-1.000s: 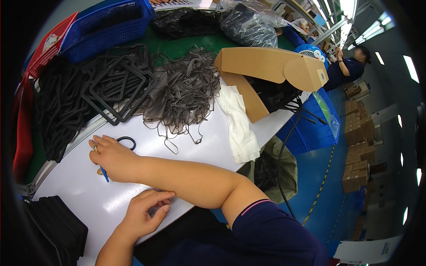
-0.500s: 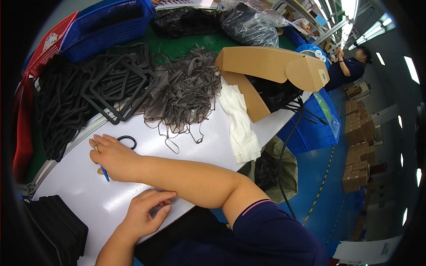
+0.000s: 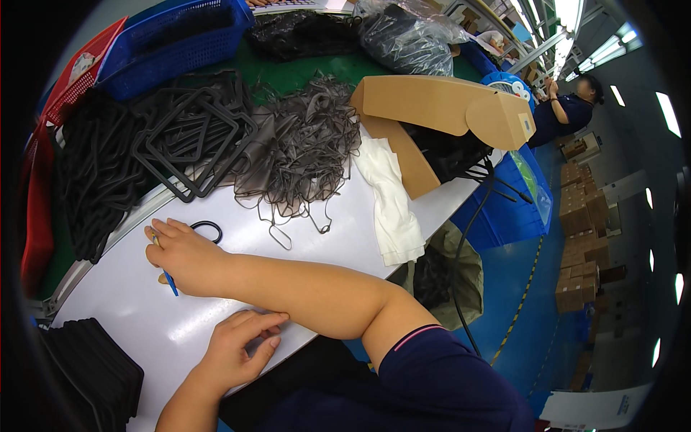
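My right hand (image 3: 186,258) rests on the white tabletop (image 3: 317,252), closed around a slim blue pen-like tool (image 3: 170,283). A yellowish part of the tool shows between the fingers; its exact kind is unclear. Beside that hand lies a black ring (image 3: 209,230), partly hidden behind it. My left hand (image 3: 241,349) is nearer the table's front edge, thumb apart from loosely bent fingers, with nothing visible in it. Its fingertips reach the underside of my right forearm. Beyond are black rounded-square frames (image 3: 191,144) and a tangled heap of dark mesh pieces with cords (image 3: 302,151).
Black frames (image 3: 93,374) stand stacked at the near left. A white cloth (image 3: 389,201) lies by an open cardboard box (image 3: 410,104) on the right. Blue (image 3: 173,47) and red (image 3: 79,79) baskets are at the far left. Another person (image 3: 572,111) is at the far right.
Almost nothing differs. The fingers of my left hand have shifted very slightly; my right hand keeps its place with the blue tool.
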Action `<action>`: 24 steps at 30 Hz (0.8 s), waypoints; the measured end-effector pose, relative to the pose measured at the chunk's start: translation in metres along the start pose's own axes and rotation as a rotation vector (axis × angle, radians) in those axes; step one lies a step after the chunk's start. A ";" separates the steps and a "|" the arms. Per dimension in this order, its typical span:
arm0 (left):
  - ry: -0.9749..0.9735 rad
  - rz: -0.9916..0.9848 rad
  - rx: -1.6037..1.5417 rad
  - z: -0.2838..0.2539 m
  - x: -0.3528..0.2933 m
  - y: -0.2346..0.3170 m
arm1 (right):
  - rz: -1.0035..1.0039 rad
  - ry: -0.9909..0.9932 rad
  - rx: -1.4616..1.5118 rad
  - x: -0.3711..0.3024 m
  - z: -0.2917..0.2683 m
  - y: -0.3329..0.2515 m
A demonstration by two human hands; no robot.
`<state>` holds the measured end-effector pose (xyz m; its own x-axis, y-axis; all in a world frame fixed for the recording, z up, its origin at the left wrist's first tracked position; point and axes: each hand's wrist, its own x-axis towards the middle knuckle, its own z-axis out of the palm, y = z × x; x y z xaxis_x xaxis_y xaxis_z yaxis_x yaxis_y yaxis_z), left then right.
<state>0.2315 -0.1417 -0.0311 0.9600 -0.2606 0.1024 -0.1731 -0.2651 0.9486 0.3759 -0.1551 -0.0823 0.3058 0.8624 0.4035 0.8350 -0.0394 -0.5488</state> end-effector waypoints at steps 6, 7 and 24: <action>0.007 0.006 -0.010 0.001 -0.001 -0.001 | 0.001 -0.003 0.000 0.000 0.000 -0.001; 0.012 0.011 -0.014 0.001 -0.001 -0.001 | -0.002 0.005 -0.002 0.000 0.000 -0.001; -0.002 0.007 0.000 0.000 0.000 0.002 | -0.006 0.020 0.013 -0.001 0.000 0.000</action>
<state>0.2313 -0.1427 -0.0293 0.9585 -0.2637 0.1082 -0.1793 -0.2630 0.9480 0.3756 -0.1555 -0.0830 0.3101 0.8523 0.4213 0.8310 -0.0277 -0.5556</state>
